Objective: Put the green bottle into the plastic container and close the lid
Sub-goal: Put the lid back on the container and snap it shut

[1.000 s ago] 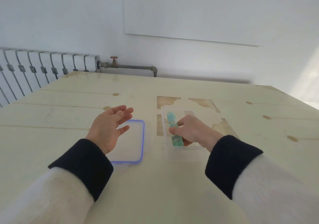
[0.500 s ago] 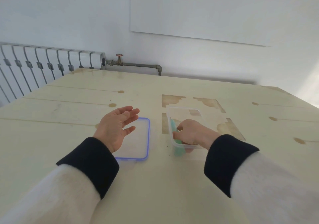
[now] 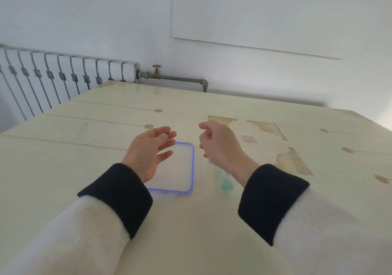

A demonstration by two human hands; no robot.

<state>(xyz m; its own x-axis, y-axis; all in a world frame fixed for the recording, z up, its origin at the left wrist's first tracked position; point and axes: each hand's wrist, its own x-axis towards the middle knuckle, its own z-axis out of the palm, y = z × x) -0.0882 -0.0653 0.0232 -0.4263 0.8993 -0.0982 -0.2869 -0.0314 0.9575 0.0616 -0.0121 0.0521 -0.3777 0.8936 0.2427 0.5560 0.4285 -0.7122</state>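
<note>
Up comes the right hand (image 3: 220,145), out of the plastic container (image 3: 247,139) where it was pressed down on the green bottle (image 3: 226,184) half a second ago, and it carries nothing now. Its fingers are loosely curled in toward the palm, thumb side toward the camera, hanging above the table (image 3: 84,168). Beneath and behind that hand sits the clear container, very faint against the pale wood; only a far corner and a bit of wall show past the knuckles. Just below the right wrist, a blurred patch of green marks the near end of the bottle, lying down inside the container; the rest of it is hidden by the hand.

Over on the other side, the left hand (image 3: 151,150) is spread wide and holding nothing, palm turned inward toward the right hand, fingers pointing away from the person. It hovers over the near-left part of the lid (image 3: 186,168), a clear sheet with a blue rim, lying flat on the table directly under the fingertips and just left of the container. Both sleeves are white with dark cuffs.
</note>
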